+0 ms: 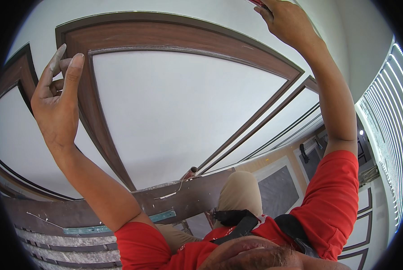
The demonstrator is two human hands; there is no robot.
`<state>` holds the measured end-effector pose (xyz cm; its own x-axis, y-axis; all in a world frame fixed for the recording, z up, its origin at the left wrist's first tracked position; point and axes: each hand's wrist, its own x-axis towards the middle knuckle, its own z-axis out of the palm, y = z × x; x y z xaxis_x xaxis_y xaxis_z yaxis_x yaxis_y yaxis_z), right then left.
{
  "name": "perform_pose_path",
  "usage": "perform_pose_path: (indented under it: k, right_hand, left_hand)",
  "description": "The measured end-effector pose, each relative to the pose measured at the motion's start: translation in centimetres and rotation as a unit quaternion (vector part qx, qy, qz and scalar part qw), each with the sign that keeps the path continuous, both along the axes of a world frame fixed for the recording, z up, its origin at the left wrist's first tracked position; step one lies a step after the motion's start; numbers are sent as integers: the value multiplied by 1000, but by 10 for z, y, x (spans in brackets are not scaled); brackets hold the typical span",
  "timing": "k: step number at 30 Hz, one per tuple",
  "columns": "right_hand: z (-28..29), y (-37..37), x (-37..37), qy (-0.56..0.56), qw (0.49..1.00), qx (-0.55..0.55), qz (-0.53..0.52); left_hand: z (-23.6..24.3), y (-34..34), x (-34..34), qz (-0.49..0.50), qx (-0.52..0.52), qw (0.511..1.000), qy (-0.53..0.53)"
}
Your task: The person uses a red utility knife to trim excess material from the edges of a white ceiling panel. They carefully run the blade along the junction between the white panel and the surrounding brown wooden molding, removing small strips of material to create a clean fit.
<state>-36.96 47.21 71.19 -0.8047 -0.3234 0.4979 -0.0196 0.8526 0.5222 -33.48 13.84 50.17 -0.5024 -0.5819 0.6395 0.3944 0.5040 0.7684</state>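
White dust marks the left hand [56,94] at ten o'clock, fingers half-curled, nothing visible in them, overlapping the brown frame [161,35]. At one o'clock, the right hand [288,21] grips a red object [258,3], mostly cut off. Below, toward eight, lies a turquoise strip [88,230].

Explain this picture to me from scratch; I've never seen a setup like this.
There's no machine here, just a person's two bare hands. The one view comes from a wide fisheye camera worn on the head, so straight edges bend.

The left hand, dusty at the fingertips, is raised in front of a brown frame around a white panel; it holds nothing visible. The right hand, higher up, grips a red object, mostly cut off by the picture's edge.

Lower down are a brown board, a teal strip and a reddish tube.
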Motion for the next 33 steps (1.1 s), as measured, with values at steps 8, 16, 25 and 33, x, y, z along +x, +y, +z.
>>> perform_pose_path:
  k: [8, 16, 25, 33]
  right_hand:
    - [-3, 16, -9, 11, 1000, -2, 24]
    - [-6, 29, -8, -6, 1000, -7, -9]
    - [0, 18, 7, -5, 998, 37, -47]
    - [-1, 28, -3, 75, 978, 177, -78]
  left_hand:
    - [-1, 10, -6, -37, -7, 999, -28]
    - [-3, 20, -11, -7, -46, 999, -21]
    - [-2, -11, 5, 0, -33, 999, -37]
    - [-14, -65, 31, 38, -25, 999, 6]
